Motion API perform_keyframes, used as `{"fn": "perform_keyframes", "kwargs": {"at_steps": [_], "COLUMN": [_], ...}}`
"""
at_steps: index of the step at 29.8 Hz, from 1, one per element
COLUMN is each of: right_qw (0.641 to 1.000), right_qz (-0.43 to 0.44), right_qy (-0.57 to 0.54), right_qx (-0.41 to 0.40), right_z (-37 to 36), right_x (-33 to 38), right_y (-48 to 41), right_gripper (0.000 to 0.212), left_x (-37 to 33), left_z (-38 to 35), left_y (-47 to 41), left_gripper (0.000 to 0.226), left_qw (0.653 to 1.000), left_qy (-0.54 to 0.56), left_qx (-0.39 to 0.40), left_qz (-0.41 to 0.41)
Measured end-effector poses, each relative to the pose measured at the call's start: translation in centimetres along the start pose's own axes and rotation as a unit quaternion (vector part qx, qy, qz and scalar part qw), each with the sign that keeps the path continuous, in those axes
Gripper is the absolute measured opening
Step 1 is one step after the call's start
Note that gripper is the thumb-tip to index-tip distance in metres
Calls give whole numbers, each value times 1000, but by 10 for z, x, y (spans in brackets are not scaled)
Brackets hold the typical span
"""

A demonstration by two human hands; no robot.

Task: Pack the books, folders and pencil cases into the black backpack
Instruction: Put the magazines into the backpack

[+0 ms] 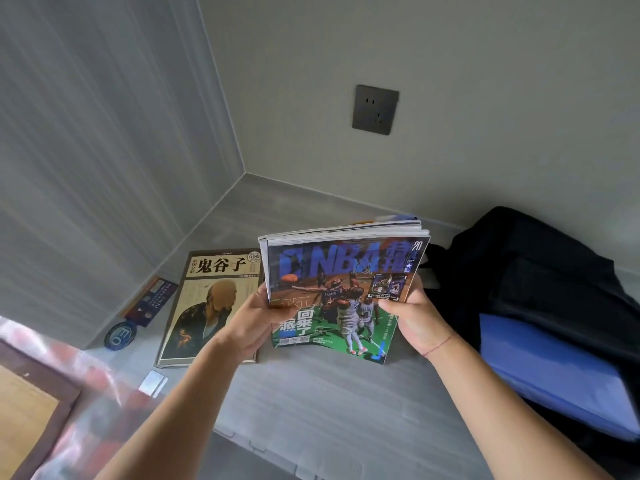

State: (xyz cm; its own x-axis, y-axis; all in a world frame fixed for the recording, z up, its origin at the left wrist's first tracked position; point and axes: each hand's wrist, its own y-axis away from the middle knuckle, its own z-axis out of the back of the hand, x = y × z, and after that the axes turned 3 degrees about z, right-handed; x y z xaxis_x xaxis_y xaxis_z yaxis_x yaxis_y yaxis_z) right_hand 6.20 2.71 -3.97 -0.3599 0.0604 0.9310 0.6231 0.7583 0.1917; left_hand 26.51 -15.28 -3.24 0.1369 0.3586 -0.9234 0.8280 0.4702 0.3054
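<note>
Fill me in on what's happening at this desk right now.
A person is packing a bag. Both hands hold a stack of magazines up off the grey surface, the left hand on its left edge and the right hand on its right edge, with an NBA cover facing the camera. To the right sits the black backpack, a blue folder already sticking out of it. A beige book lies flat to the left, not yet packed.
</note>
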Motion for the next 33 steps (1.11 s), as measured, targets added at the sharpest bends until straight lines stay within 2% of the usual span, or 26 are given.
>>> {"fn": "perform_keyframes", "kwargs": {"at_steps": [5,7,11,16,19,23,26,28,30,33], "right_qw": [997,997,999,996,992,979,971,975,979,976], "right_qz": [-28,-35,-21,-17,-37,-50,-30,-28,-17,-23], "right_qy": [77,68,46,83,115,196,234,221,201,189], "right_qx": [14,2,-1,24,38,-4,-23,-26,-41,-104], "right_z": [0,-3,-7,-1,4,2,7,14,24,45], "right_x": [-2,-4,-1,4,0,-8,-3,6,15,30], "right_y": [9,11,10,19,27,36,40,50,63,85], "right_gripper": [32,28,30,31,33,26,25,26,24,19], "left_x": [0,-1,-6,0,1,-2,-10,-17,-20,-21], "left_z": [-9,-14,-19,-21,-22,-26,-36,-47,-63,-97], "left_y": [-3,-4,-5,1,2,0,-2,-6,-10,-13], "left_gripper": [39,43,53,27,28,33,20,23,37,28], "left_qw": [995,994,994,995,995,984,976,972,970,973], "left_qy": [-74,-68,-58,-52,-63,-137,-174,-193,-206,-181], "left_qx": [-57,-84,-93,-80,-76,-108,-126,-128,-123,-128], "left_qz": [25,26,23,26,29,24,27,31,40,67]}}
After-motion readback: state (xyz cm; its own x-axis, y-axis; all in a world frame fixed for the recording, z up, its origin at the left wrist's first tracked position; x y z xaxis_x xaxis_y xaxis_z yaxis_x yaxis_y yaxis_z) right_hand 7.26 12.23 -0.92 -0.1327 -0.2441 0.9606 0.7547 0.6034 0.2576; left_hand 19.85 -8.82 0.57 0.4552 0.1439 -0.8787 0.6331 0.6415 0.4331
